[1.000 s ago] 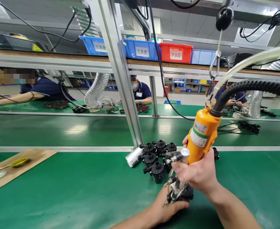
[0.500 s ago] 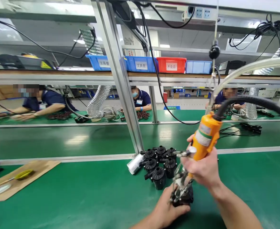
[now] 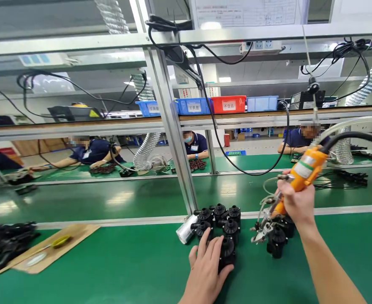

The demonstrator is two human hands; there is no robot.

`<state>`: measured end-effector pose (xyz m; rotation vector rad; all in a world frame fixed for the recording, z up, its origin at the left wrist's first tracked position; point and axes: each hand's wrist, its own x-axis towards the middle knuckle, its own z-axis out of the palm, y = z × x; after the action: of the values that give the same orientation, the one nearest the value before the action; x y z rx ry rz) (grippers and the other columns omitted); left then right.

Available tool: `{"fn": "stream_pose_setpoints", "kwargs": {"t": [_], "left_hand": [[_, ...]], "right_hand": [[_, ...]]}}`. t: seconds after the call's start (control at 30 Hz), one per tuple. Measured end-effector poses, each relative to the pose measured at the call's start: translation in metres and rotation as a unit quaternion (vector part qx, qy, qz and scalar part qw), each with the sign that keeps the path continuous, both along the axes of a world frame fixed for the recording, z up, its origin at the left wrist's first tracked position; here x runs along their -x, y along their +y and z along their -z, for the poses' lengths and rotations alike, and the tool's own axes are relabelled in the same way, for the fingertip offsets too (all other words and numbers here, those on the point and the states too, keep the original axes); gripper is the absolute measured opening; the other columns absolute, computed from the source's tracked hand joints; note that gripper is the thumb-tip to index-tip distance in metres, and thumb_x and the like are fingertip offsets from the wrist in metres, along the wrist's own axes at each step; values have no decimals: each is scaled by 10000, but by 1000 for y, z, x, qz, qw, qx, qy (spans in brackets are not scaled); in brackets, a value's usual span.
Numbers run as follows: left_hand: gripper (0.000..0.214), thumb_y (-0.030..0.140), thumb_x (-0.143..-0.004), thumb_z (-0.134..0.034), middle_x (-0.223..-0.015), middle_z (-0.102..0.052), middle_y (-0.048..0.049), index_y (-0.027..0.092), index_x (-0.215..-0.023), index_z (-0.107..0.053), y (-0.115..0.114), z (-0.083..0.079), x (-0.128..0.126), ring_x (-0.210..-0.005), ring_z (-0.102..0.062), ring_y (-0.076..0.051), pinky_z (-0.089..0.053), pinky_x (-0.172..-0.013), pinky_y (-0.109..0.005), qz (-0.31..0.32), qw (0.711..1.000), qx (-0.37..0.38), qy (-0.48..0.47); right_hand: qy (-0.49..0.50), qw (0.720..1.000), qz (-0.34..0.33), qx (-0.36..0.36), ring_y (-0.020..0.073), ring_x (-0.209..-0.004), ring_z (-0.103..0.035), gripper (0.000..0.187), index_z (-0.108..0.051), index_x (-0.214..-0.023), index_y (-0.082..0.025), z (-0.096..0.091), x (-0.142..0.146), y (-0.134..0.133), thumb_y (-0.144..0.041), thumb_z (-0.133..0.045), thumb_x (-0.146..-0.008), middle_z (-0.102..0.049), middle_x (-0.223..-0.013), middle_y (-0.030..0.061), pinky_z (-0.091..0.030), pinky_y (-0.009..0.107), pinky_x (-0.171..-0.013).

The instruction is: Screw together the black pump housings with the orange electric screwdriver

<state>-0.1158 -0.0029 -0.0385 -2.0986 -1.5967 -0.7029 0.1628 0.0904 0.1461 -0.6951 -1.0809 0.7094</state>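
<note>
My left hand (image 3: 206, 266) is round a black pump (image 3: 227, 250) at the front of a group on the green bench, its thumb on the near side and fingers on the left. Part of that pump is hidden by the hand. Right of it, my right hand (image 3: 298, 202) grips an orange power screwdriver (image 3: 306, 169), held slanting down to the left. The metal clamp-like nose (image 3: 263, 233) of the tool is above the bench, apart from the left hand's pump. Under and behind it stand two more black pumps, the nearer one (image 3: 277, 241) showing best.
Several black pumps (image 3: 230, 229) stand close together beside a clear plastic-looking roll (image 3: 186, 229) and a metal post (image 3: 176, 143). Brown cardboard (image 3: 74, 236) with a yellow item lies left, near black parts (image 3: 11, 242). A hose and cable (image 3: 357, 136) trail right. Co-workers sit across the bench.
The screwdriver has lifted off the pump under it and swung right with my right hand. My left hand has shifted up and left to the pump group. The view has tilted upward.
</note>
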Motion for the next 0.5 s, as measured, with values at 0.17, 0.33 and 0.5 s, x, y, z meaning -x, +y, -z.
{"fn": "stream_pose_setpoints", "kwargs": {"t": [0.17,0.33,0.5], "left_hand": [[537,229,-898,-765,-1644,-509,-195,206,-1417,-629,10,1,6,-1573,-352,-471,-305,-1205,-655,-25,999,-17,24],[982,347,-803,-914,-1697,-419,-205,262,-1630,-393,26,-8,11,-1610,-292,-465,-302,-1242,-667,34,997,49,-46],[1183,637,-708,-936,-1695,-424,-218,289,-1671,-343,20,-43,30,-1581,-337,-500,-341,-1239,-691,107,989,75,-63]], "right_hand": [[-109,992,-21,60,145,-477,-532,505,-601,-986,-196,11,4,24,-437,-904,-661,-615,-612,-46,-456,263,-470],[-152,985,-6,82,135,-493,-501,546,-592,-1009,-191,10,-14,25,-447,-917,-652,-601,-595,-63,-414,247,-474],[-143,985,-9,93,138,-491,-521,562,-601,-1043,-186,-4,-22,5,-475,-908,-672,-612,-627,-60,-459,272,-506]]}}
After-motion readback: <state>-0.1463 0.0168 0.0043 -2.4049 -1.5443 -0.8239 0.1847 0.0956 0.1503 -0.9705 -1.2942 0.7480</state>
